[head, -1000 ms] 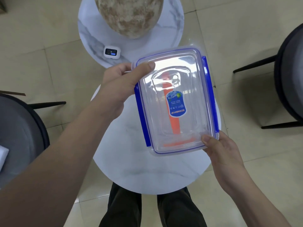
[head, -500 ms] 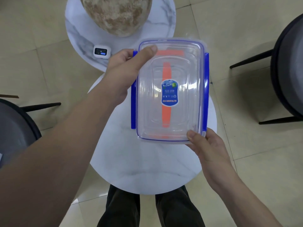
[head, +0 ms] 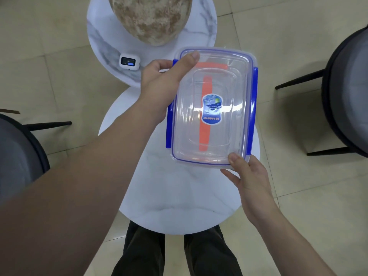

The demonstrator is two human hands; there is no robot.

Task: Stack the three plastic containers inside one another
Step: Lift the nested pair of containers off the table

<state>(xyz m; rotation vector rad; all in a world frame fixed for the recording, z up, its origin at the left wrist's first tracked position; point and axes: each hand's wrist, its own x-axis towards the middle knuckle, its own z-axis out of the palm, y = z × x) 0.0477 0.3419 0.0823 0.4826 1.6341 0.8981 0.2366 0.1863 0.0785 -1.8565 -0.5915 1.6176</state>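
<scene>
We hold the clear lidded container [head: 213,108] with blue clips above the round white bench [head: 179,196], our left hand [head: 159,86] clamped with its fingers on the far-left corner, our right hand [head: 249,176] pinching the near-right corner; orange-clipped containers show inside

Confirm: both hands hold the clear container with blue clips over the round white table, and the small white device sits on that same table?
Not quite. In the head view the small white device sits on the farther marble table, beside the speckled vase. The rest holds.

Single head-worn view, looking steeply down, close over round table [head: 175,196]
</scene>
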